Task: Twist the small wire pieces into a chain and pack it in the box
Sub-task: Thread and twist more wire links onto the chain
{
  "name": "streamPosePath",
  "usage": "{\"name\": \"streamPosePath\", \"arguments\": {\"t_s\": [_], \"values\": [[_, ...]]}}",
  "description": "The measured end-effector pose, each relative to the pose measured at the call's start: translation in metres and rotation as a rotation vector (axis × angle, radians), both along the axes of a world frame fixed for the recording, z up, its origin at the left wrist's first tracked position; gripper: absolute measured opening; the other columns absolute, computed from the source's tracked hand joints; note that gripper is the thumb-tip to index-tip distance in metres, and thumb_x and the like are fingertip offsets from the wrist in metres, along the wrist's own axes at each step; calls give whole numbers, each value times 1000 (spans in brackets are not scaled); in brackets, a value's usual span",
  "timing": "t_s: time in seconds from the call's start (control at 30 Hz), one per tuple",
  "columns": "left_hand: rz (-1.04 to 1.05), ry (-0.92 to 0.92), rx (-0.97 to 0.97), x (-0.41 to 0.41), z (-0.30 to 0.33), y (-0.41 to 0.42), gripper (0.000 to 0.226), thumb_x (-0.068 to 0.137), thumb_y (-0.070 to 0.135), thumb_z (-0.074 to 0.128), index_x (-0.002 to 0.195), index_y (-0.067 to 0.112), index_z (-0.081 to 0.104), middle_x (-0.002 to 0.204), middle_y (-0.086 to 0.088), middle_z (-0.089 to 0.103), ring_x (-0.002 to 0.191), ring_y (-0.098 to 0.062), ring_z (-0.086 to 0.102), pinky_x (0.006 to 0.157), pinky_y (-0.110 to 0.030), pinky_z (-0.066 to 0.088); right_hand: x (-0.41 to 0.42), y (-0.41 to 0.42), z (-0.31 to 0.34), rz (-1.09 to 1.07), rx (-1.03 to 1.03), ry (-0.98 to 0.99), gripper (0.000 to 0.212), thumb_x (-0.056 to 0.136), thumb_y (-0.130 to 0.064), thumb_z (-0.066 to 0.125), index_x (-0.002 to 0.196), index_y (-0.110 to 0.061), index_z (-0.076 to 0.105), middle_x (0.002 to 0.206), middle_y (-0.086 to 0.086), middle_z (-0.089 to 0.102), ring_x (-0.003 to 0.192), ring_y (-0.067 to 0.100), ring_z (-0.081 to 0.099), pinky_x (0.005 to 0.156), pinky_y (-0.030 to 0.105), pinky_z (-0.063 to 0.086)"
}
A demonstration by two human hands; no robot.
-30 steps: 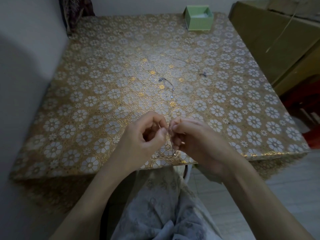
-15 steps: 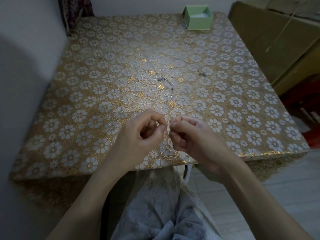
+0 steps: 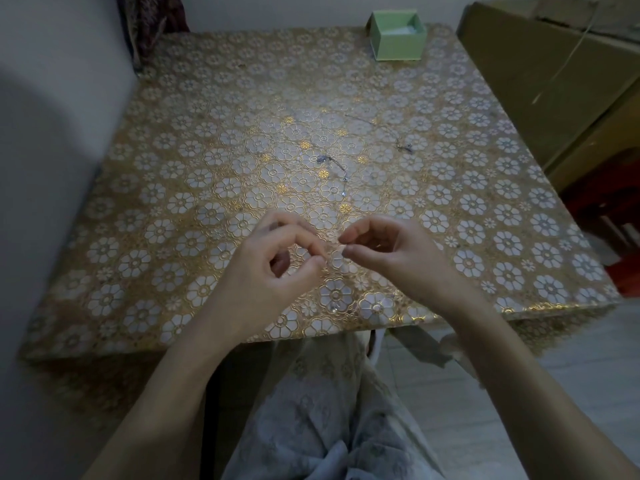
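Wire (image 3: 333, 252), barely visible, spans pinching left hand (image 3: 273, 268) and right hand (image 3: 388, 251); hands now apart, earlier touching. Twist likely finished; box (image 3: 398, 38) waits.

Dim, bluish light; gold glints mid-table (image 3: 242, 188); wide-angle bowing at edges; soft, slightly blurred.

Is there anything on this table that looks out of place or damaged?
Nothing stands out. The green box sits upright and open at the far edge of the table. Two thin wire pieces lie loose mid-table. Both hands, left hand and right hand, work near the front.
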State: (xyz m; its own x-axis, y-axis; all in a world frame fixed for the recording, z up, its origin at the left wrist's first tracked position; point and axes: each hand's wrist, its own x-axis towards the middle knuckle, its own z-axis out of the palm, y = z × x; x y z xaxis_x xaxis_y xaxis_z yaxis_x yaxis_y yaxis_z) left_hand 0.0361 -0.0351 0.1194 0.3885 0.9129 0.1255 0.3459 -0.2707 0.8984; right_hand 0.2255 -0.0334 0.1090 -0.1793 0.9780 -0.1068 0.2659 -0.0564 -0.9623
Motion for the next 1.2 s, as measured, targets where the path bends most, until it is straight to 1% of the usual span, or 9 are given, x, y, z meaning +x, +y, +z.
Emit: {"name": "streamPosePath", "arguments": {"t_s": [0.13, 0.27, 0.4, 0.47, 0.57, 0.67, 0.73, 0.93, 1.2], "values": [[-36, -25, -45, 0, 1, -3, 13, 77, 35, 58, 77, 22, 64, 108, 15, 64, 49, -10, 36, 47, -16, 34, 0, 7, -2, -51, -33, 59, 9, 83, -4, 67, 87, -12, 66, 75, 0, 68, 67, 4, 63, 65, 14, 48], [-72, -110, -99, 4, 0, -6, 14, 81, 36, 57, 85, 26, 65, 99, 6, 70, 58, -37, 49, 47, -42, 41, -7, 11, -6, -10, -72, 85, 7, 84, 0, 64, 87, -7, 65, 78, 11, 68, 67, 11, 61, 64, 21, 49], [-42, -102, -118, 6, -2, -7, 14, 80, 38, 58, 82, 25, 65, 71, -10, 62, 51, -23, 38, 46, -35, 31, -15, 9, -13, 2, -146, 237, 9, 84, 4, 62, 86, -5, 64, 74, 8, 65, 63, 10, 62, 60, 17, 49], [-16, -113, -152, 7, -3, -7, 6, 86, 26, 62, 81, 24, 64, 59, 4, 57, 52, -15, 42, 49, -33, 35, -16, 6, -18, 3, -193, 315, 7, 85, 2, 61, 90, -3, 63, 75, 9, 65, 66, 14, 62, 63, 19, 52], [30, -145, -214, 8, -5, -8, 12, 90, 11, 54, 84, 17, 63, 56, 14, 58, 53, -2, 47, 52, -18, 41, -15, 1, -23, 33, -254, 449, 9, 89, 0, 55, 95, -2, 62, 77, 9, 65, 71, 18, 64, 72, 27, 56], [87, -223, -295, 9, -7, -9, 10, 88, 14, 55, 85, 13, 64, 59, 6, 58, 52, -3, 49, 52, -12, 40, -19, -3, -27, 11, -246, 575, 13, 92, 0, 49, 91, -4, 61, 76, 10, 61, 71, 16, 64, 73, 28, 54], [98, -248, -329, 9, -7, -9, 11, 87, 17, 56, 86, 11, 65, 65, -2, 61, 53, -6, 49, 51, -13, 40, -23, -4, -30, -43, -200, 573, 16, 94, 0, 47, 89, -6, 61, 78, 11, 58, 71, 14, 62, 74, 26, 51], [94, -294, -364, 8, -6, -7, 17, 77, 29, 56, 85, 16, 65, 70, 0, 65, 51, -8, 48, 50, -14, 39, -29, -7, -25, -22, -194, 539, 19, 97, -2, 41, 93, -6, 59, 71, 3, 60, 66, 14, 58, 67, 26, 52], [138, -300, -406, 4, -11, -10, 16, 77, 28, 58, 86, 16, 64, 66, 2, 63, 52, -8, 48, 50, -15, 39, -21, -10, -18, -11, -167, 325, 20, 95, 0, 46, 95, -12, 63, 78, 1, 56, 53, 4, 43, 55, 18, 38]]}}
